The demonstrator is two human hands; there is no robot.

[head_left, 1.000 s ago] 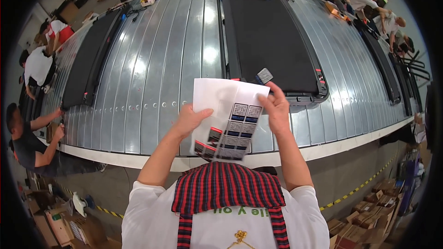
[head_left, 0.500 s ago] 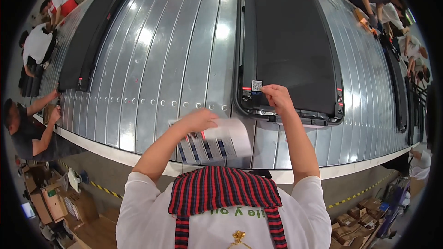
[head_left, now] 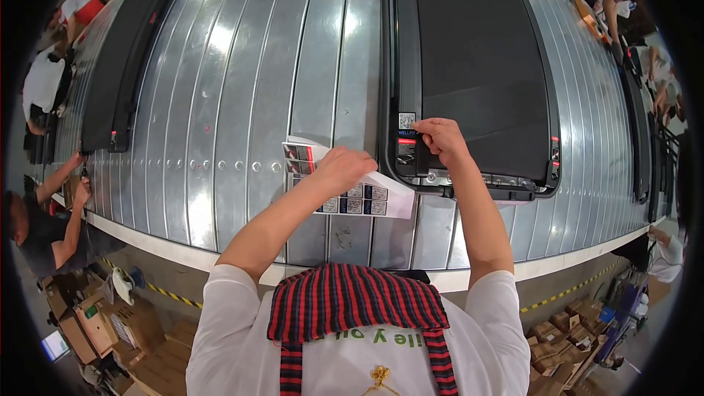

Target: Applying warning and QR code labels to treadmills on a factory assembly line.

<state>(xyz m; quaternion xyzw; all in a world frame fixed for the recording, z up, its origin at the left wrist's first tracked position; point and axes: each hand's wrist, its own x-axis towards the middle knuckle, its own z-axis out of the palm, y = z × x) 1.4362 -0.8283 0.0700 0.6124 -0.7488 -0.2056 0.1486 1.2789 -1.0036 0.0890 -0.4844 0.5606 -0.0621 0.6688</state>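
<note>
My right hand (head_left: 441, 138) pinches the right edge of a small sticker (head_left: 407, 122) with a square black-and-white code. The sticker is at the left side rail of a black treadmill deck (head_left: 480, 66), just beyond a red-and-black label (head_left: 406, 151); whether it touches the rail I cannot tell. To the left, my left hand (head_left: 343, 170) is closed on a white sheet of stickers (head_left: 398, 200), which shows rows of dark labels and square codes. My hand and forearm cover part of that sheet, and its right end reaches close to the deck's near left corner.
The deck lies on a slatted metal conveyor (head_left: 242, 103) with a pale near edge. Another black deck (head_left: 121, 66) lies farther left, with a person's hands (head_left: 79, 176) by its near end. Several people stand along both sides. Cardboard boxes (head_left: 572, 334) are stacked at lower right.
My left hand has brought the sheet farther from me, and it shows flatter and sharper. My right hand has moved the sticker slightly away from me, uncovering more of the red-and-black label.
</note>
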